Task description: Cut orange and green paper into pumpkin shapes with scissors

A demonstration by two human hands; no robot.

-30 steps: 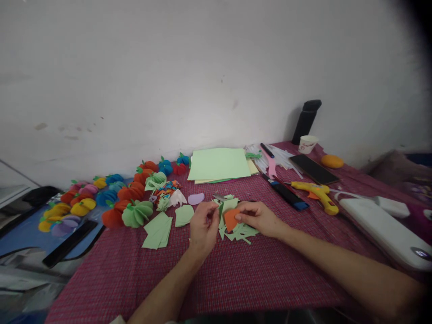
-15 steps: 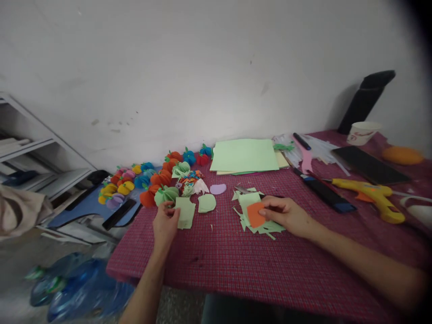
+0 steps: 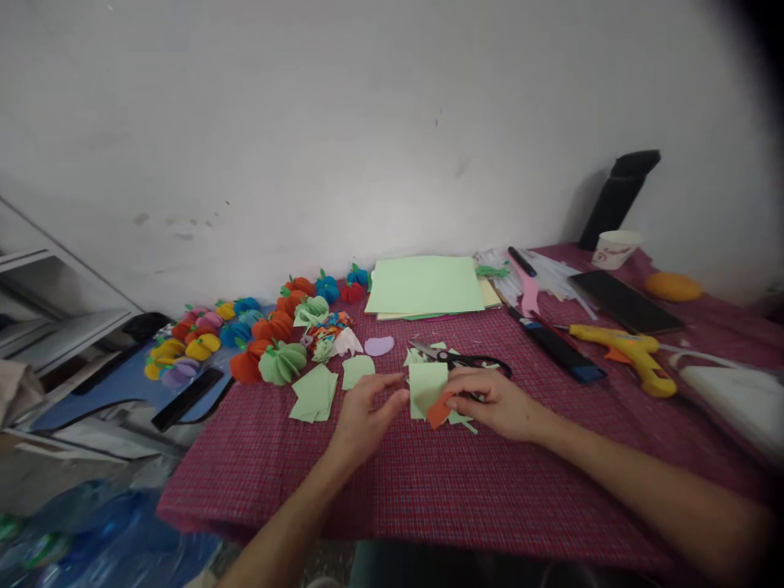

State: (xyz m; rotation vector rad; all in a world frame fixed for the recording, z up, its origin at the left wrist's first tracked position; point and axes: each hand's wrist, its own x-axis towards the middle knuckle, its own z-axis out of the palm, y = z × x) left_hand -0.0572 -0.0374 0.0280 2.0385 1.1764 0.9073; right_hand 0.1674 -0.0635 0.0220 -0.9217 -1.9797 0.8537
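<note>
My right hand (image 3: pixel 495 402) pinches a small orange paper piece (image 3: pixel 438 412) over a heap of light green scraps (image 3: pixel 456 416). A square of light green paper (image 3: pixel 427 387) stands between my hands; my left hand (image 3: pixel 367 412) reaches its left edge with fingers curled, and I cannot see whether it grips the sheet. Black-handled scissors (image 3: pixel 465 359) lie just behind my right hand. A stack of cut green squares (image 3: pixel 314 393) and a green rounded piece (image 3: pixel 357 369) lie to the left.
Paper pumpkins in several colours (image 3: pixel 269 331) crowd the table's left back. Green sheets (image 3: pixel 425 286), a yellow glue gun (image 3: pixel 630 351), a phone (image 3: pixel 625 300), a paper cup (image 3: pixel 616 248), a black bottle (image 3: pixel 618 196) and an orange (image 3: pixel 672 286) lie behind. The red checked cloth (image 3: pixel 429 482) ends at the left edge.
My left hand came back from the green stack on the left to the middle and now meets a green square beside the orange piece. The view swung slightly right.
</note>
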